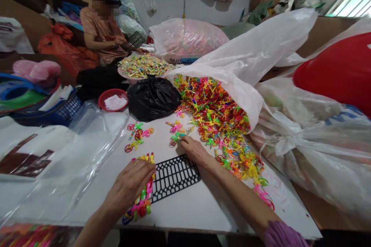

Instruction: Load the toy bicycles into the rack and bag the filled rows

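Note:
My left hand point(135, 175) lies over the left end of a black plastic rack point(176, 175), fingers stretched out together across a row of colourful plastic toy pieces point(142, 203) set in it. The rack's slots to the right of that hand show bare. Just beyond the rack's far edge, my right hand point(195, 150) pinches a green plastic toy piece point(176, 137) on the white table; its fingertips are partly hidden. A pink piece point(174, 126) lies close behind it. Several loose pieces point(139, 135) are spread to the left.
A large heap of toy pieces point(214, 108) spills from a white plastic bag point(246, 54) at the right. Behind are a black bag point(153, 98), a red bowl point(113, 99) and a full basin point(143, 65). Another person point(101, 27) sits at the back left, holding a rack point(136, 39).

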